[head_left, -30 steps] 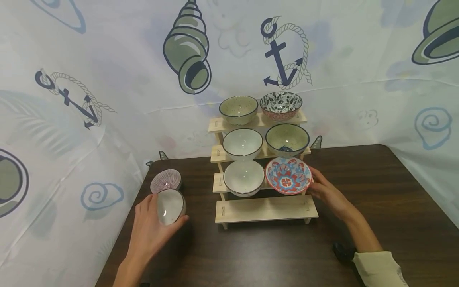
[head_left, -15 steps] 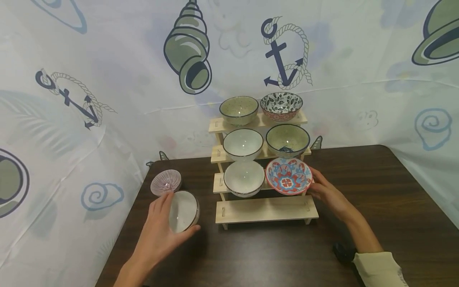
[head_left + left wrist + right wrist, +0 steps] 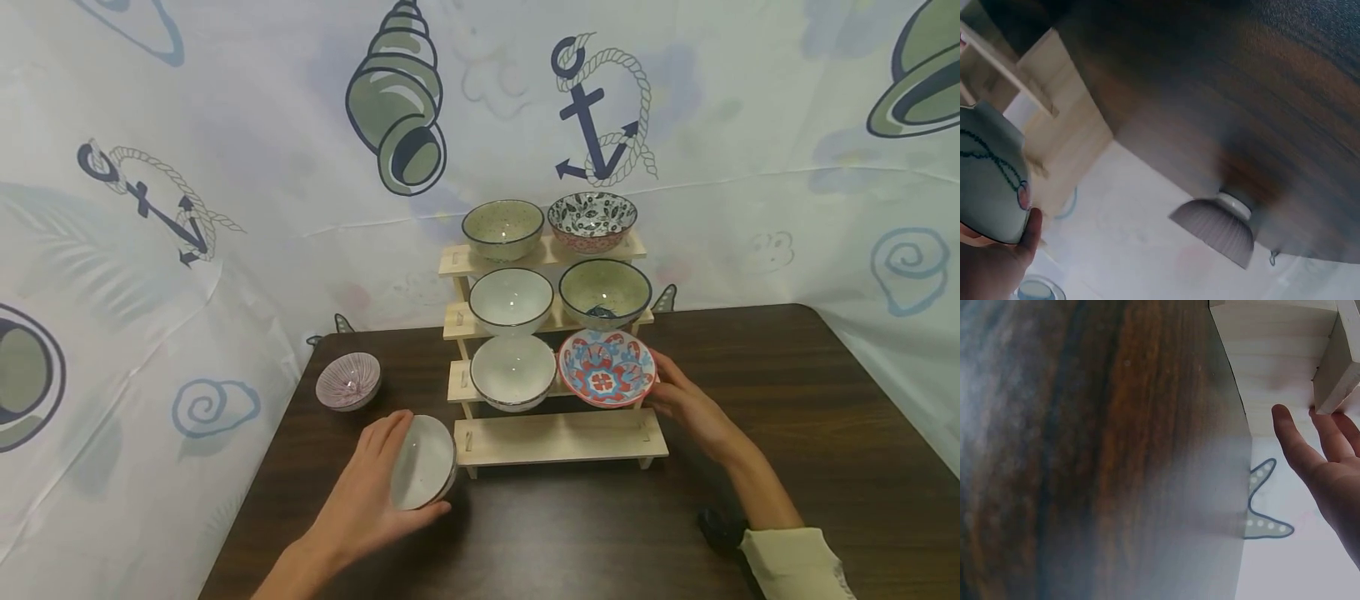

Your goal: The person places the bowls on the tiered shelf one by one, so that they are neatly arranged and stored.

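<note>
My left hand point(image 3: 371, 496) grips a white bowl point(image 3: 424, 463) with a dark rim, its fingers over the far side and thumb along the near side. In the left wrist view that bowl point(image 3: 991, 181) shows a blue-green line pattern on its outside, close by the wooden rack. My right hand point(image 3: 690, 412) is at the right side of the rack point(image 3: 562, 442), beside a red-and-blue patterned bowl point(image 3: 607, 368). In the right wrist view its fingers point(image 3: 1297, 444) are extended, with some tips partly hidden behind the rack's wooden side piece point(image 3: 1338, 369).
On the upper steps stand speckled green point(image 3: 502, 229), floral point(image 3: 592, 221), white point(image 3: 512, 298) and olive point(image 3: 605, 287) bowls. Another white bowl point(image 3: 513, 371) is beside the patterned one. The rack's lowest step is bare. A small purple-striped bowl point(image 3: 348, 381) stands at the table's left.
My left hand has carried the white bowl rightward and nearer, away from the purple-striped bowl to beside the rack's lowest step. My right hand has stayed in place.
</note>
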Available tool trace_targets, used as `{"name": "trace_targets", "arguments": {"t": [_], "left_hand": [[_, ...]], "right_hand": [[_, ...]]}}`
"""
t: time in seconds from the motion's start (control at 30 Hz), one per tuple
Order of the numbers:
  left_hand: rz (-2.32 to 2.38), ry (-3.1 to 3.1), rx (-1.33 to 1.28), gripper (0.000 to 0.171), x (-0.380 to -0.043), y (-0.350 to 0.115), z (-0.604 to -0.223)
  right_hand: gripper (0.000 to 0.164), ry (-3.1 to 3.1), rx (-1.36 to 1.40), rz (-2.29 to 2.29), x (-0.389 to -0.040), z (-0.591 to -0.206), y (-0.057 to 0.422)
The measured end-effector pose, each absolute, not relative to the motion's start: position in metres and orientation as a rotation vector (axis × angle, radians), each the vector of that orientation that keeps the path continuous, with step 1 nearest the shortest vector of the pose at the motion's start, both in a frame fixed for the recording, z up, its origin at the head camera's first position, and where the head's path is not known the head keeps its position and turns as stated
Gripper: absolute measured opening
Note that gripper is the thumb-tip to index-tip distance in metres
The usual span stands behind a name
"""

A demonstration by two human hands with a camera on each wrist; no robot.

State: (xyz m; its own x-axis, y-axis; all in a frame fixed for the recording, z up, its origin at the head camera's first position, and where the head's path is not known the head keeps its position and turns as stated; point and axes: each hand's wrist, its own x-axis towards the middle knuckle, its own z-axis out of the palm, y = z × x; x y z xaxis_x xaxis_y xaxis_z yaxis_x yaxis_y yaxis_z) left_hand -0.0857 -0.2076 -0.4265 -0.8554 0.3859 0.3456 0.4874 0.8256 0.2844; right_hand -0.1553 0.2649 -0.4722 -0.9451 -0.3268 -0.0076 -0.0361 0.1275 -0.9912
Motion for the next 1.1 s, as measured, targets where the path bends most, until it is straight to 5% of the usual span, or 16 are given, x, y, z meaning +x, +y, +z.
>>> {"name": "trace_targets", "arguments": {"t": [1.1], "left_hand": [[-0.438, -2.581, -1.303, 0.117, -0.109, -0.137, -0.450]], "right_hand": [[0.059, 2.189, -0.352, -1.892, -0.157, -0.473, 0.266]]}}
